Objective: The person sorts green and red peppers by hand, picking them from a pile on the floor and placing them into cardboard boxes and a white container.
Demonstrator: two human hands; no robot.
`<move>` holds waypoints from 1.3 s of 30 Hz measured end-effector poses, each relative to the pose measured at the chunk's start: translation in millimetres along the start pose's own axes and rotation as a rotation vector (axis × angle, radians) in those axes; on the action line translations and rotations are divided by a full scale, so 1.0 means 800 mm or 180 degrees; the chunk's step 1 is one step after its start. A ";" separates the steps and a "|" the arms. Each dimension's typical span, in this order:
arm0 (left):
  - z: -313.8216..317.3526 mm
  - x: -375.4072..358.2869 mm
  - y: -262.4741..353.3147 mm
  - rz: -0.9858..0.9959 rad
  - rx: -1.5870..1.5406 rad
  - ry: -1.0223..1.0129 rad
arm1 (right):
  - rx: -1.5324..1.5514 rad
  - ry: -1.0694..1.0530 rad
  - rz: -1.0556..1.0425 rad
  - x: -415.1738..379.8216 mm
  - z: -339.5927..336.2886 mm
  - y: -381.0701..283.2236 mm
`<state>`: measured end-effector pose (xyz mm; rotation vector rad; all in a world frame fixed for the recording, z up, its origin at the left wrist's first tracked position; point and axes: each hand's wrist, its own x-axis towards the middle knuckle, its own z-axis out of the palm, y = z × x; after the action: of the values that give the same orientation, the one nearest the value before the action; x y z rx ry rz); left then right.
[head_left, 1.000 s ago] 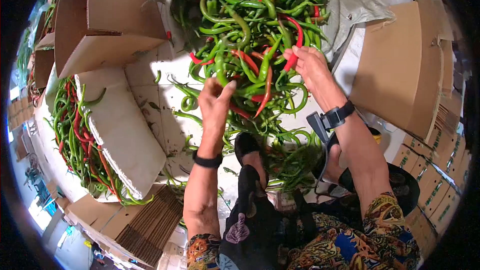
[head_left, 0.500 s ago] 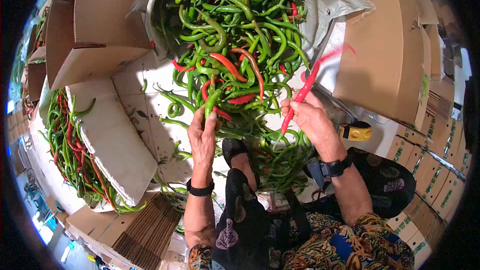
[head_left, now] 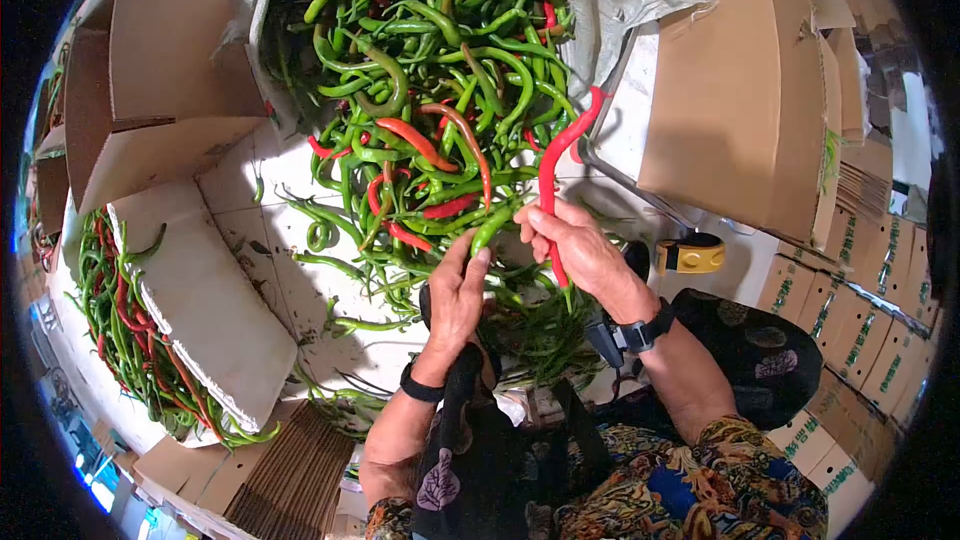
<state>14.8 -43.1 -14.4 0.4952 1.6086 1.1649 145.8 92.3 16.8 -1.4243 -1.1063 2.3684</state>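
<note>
Between the thumb and fingers of my left hand (head_left: 460, 290) is a green pepper (head_left: 492, 228), its far end pointing up and right. Close by on the right, my right hand (head_left: 580, 248) grips a long red pepper (head_left: 548, 175), which stands up past the fingers and curves right at its top. Beyond both hands, a heap of mostly green peppers (head_left: 430, 100), with some red ones, spills from a white woven sack (head_left: 610, 15) onto the tiled floor.
An open cardboard box (head_left: 165, 70) stands at the upper left, another (head_left: 715, 105) at the right. A white foam box (head_left: 215, 300) lies beside more peppers at the left. A yellow-and-black object (head_left: 692, 254) lies right of my right hand. Stacked cartons (head_left: 860, 270) fill the far right.
My hands have come closer together, the left moving right and the right moving left, each with its pepper. The view has shifted, so the heap and boxes appear further left.
</note>
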 end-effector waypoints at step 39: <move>-0.041 0.111 0.066 0.2202 0.2417 0.0733 | 0.0128 0.0161 -0.0401 0.026 0.002 -0.008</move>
<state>-60.2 35.3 -13.5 1.5458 2.1524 1.0727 131.7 106.1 6.8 -1.3516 -1.0955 2.2431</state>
